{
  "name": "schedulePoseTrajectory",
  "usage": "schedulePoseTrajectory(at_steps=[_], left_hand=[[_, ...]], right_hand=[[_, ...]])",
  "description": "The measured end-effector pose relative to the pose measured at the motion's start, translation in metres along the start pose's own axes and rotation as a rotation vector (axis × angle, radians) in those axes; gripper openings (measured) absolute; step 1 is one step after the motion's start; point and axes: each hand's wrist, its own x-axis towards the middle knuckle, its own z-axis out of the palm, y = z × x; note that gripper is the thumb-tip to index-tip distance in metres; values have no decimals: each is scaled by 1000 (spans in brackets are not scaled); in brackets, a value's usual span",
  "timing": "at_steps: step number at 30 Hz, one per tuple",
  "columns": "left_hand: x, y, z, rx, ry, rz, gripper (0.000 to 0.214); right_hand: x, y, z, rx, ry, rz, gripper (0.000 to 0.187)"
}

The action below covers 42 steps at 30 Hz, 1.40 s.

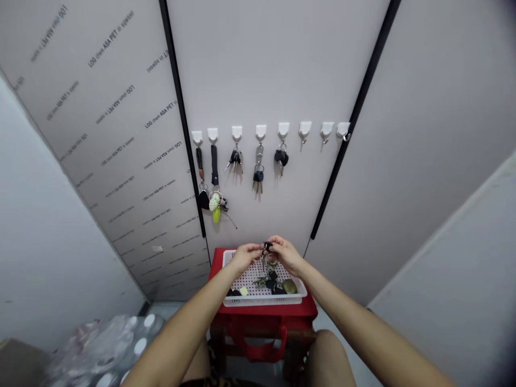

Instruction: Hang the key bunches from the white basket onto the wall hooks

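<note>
five of the eight white wall hooks [237, 132] already loaded with hung keys [258, 173], counting from the left; three bare hooks [327, 128] at the right end of the row. hook row more than half filled, judging by the wall alone. more left below: several loose keys and fobs [274, 282] lying in the white perforated tray [264, 301], plus a small yellow tag [244, 291] and an olive fob [289, 286]. left hand [245, 256] and right hand [288, 255] raised together just above the far edge of the tray, fingertips closed in a pinch from both sides on one key bunch [266, 248]. bunch held in the air between the two hands, over the tray, well below the hook row. look of it: dark head or fob at the top, a few thin metal keys dangling under it; too small to count keys or make out a ring. tray sitting on a red stool top [217, 259], close against the grey panel wall. second hung set from the left carrying a pale green charm [216, 207]. clear spotted bag [116, 344] low left on the floor.
</note>
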Motion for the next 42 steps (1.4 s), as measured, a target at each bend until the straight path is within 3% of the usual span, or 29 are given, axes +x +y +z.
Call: schedulePoseTrajectory(at_steps=[10, 14, 20, 23, 27, 30, 33, 38, 42], left_hand=[[10, 24, 8, 271, 74, 177, 8], [10, 38, 9, 377, 31, 234, 10], [8, 75, 11, 466, 68, 297, 9], [7, 92, 16, 511, -5, 338, 9], [14, 109, 27, 525, -20, 400, 11], [24, 123, 41, 514, 47, 449, 9], [30, 143, 59, 494, 134, 609, 16], [30, 177, 90, 618, 79, 815, 30], [34, 192, 106, 694, 49, 865, 40]], right_hand=[[-6, -25, -5, 80, 15, -29, 17], [-9, -30, -7, 46, 39, -36, 16], [-7, -43, -11, -257, 233, -120, 13], [-6, -51, -9, -419, 205, -238, 19], [-4, -64, -6, -470, 215, -372, 17], [0, -86, -9, -407, 266, -444, 15], [7, -123, -17, -308, 339, -521, 13], [21, -190, -32, -220, 467, -632, 9], [29, -218, -37, -251, 461, -636, 9]])
